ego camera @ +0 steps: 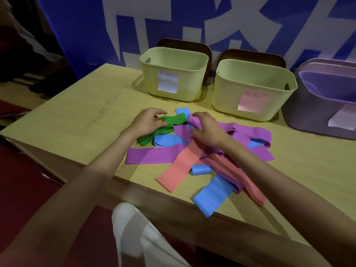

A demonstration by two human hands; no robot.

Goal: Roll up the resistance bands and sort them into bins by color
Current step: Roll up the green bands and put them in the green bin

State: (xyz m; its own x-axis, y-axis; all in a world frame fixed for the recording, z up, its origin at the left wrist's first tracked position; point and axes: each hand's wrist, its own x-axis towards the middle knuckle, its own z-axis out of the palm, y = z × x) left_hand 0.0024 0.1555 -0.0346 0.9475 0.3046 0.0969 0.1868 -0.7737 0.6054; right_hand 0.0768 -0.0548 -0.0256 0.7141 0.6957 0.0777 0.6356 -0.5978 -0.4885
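A tangled heap of flat resistance bands lies mid-table: a green band (163, 129), purple bands (154, 155), coral bands (183, 166) and blue bands (212, 195). My left hand (147, 122) pinches the green band at the heap's far left. My right hand (207, 130) grips the folded end of a purple band (193, 120) beside it. A small blue roll (200, 169) sits among the flat bands.
Along the table's far edge stand a pale green bin with a white label (174, 58), a pale green bin with a pink label (254, 81) and a purple bin (327, 87). The table's front edge (134, 185) runs close to my white-clad knee (134, 228).
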